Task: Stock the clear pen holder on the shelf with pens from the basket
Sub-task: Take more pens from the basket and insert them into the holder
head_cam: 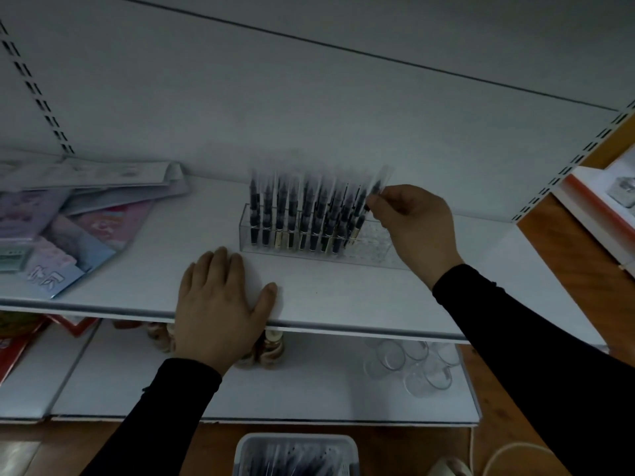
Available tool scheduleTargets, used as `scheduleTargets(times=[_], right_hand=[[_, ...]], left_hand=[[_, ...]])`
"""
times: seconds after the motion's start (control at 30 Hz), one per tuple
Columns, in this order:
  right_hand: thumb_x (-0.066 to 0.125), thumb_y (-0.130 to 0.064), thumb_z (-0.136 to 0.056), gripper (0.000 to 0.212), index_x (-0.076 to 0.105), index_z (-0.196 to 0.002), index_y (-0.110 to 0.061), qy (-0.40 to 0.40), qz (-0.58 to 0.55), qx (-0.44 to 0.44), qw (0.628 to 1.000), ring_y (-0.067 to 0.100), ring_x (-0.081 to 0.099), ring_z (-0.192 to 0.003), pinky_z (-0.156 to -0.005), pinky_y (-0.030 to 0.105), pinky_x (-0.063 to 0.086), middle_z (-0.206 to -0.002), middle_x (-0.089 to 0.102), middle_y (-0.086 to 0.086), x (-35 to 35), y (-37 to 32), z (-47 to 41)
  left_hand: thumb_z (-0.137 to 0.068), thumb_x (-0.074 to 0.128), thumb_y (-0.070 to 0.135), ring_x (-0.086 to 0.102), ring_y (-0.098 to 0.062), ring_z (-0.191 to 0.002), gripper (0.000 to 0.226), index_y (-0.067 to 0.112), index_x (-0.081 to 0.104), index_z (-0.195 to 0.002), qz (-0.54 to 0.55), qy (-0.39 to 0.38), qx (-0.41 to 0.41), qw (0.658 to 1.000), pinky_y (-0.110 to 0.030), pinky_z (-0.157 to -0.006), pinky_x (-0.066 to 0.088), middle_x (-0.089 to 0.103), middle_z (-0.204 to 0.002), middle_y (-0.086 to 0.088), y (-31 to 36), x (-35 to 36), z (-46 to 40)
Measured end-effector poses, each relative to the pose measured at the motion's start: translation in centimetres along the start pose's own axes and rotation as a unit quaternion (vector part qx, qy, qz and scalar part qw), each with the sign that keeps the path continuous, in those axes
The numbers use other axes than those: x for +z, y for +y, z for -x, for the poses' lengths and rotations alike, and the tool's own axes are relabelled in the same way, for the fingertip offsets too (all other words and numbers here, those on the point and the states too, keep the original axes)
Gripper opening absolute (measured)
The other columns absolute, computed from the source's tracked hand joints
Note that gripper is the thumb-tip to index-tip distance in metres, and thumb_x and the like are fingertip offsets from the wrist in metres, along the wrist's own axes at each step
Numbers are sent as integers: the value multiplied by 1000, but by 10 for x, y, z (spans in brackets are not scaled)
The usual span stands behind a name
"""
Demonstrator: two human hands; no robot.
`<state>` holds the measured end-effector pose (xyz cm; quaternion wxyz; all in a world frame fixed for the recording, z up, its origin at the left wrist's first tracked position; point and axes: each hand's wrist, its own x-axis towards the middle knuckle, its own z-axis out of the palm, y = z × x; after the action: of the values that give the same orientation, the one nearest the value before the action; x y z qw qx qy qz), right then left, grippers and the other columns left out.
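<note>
From the head view, the right hand (414, 225) pinches a dark pen in a clear plastic sleeve (378, 185) between thumb and fingertips, tilted over the right end of the clear rectangular acrylic pen holder (374, 250) on the white metal shelf (326, 297). It probably leans so its lower end can find a free slot there. The left and middle slots already hold upright sleeved dark pens (292, 214). The left hand (220, 304) lies flat, fingers straight and close together, on the shelf's near edge, seemingly for support. The white plastic basket (247, 448) with more pens sits below, nearest the person. Pastel stationery packs (68, 231) lie at far left.
</note>
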<state>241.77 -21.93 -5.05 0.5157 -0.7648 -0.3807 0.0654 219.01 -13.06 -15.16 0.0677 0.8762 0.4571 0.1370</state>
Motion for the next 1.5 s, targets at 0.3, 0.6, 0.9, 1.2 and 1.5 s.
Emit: scheduleTargets(times=[0.3,0.6,0.9,1.2,1.5], right_hand=[[70,-25,-88,10,71,-91,-16,-6,41,-6,999,-17,57,-68,-66,-2,41,-79,64,-14,13,11,13],[69,-28,-88,9,70,-88,-19,-18,58,9,998,-17,58,-70,-65,-2,40,-79,65,-18,10,11,19],[65,-34,-90,9,71,-92,-28,-59,-21,48,997,5,66,-86,-81,21,52,-87,72,-11,-15,9,80],[59,-42,-92,18,64,-106,-33,-238,-25,183,953,-6,60,-94,-79,12,49,-103,66,-19,-14,62,208],[43,-40,-100,45,42,-81,1,-379,25,440,813,24,31,-67,-68,34,29,-75,27,17,34,182,288]], left_hand=[[-88,36,56,49,-44,-122,75,-7,57,-122,1,4,0,1000,-53,-105,37,55,-131,-29,0,-1,0],[-88,35,57,49,-44,-123,76,-7,57,-122,2,16,8,1000,-53,-106,37,55,-131,-29,-1,1,-1],[-89,37,51,52,-43,-118,72,-10,57,-122,99,11,29,995,-49,-105,40,57,-126,-31,-3,-10,6],[-95,49,44,59,-15,-98,39,16,62,-119,270,-49,66,959,-23,-76,42,65,-109,0,24,-23,102],[-100,39,41,50,-24,-67,27,17,47,-91,171,-445,-44,878,-23,-58,35,53,-80,-11,26,125,177]])
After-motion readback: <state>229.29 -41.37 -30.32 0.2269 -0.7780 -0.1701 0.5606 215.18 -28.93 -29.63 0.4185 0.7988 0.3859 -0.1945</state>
